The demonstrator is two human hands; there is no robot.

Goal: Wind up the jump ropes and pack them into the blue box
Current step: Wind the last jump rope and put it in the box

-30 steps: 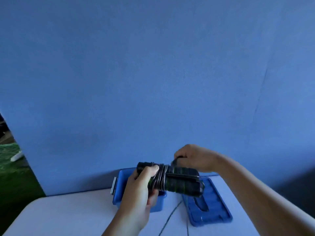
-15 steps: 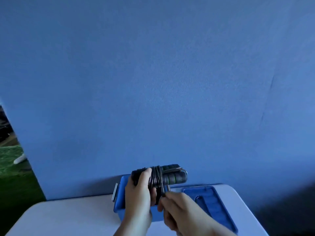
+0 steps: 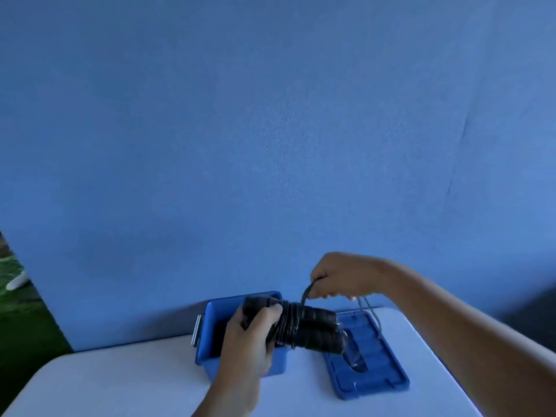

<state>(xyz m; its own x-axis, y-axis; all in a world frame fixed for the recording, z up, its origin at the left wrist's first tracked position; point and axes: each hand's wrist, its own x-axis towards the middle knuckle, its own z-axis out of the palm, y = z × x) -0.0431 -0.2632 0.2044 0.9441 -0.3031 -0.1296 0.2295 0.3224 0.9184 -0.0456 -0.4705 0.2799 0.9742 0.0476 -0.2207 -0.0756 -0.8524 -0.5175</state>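
Mid-wind, above the open blue box [image 3: 210,329] at the worktop's [image 3: 120,383] far edge, with its lid [image 3: 370,371] just to the right. Gripping the paired jump rope handles [image 3: 319,335] with the left hand [image 3: 252,332], fingers [image 3: 272,311] clenched; pinching the loose cord [image 3: 307,291] in the right hand [image 3: 340,275] just above. Lay each turn snug beside the last under steady tension. Pin the coils with the thumb, then tuck the tail in before lowering the bundle into the box.

Two hands in shot here, and the person works barehanded: the left hand [image 3: 249,337] bare from fingers to wrist, the right hand [image 3: 341,275] the same. The left forearm [image 3: 230,397] is bare down to the bottom edge; the right forearm [image 3: 451,322], long and broadening toward the lower right corner, is bare all along.
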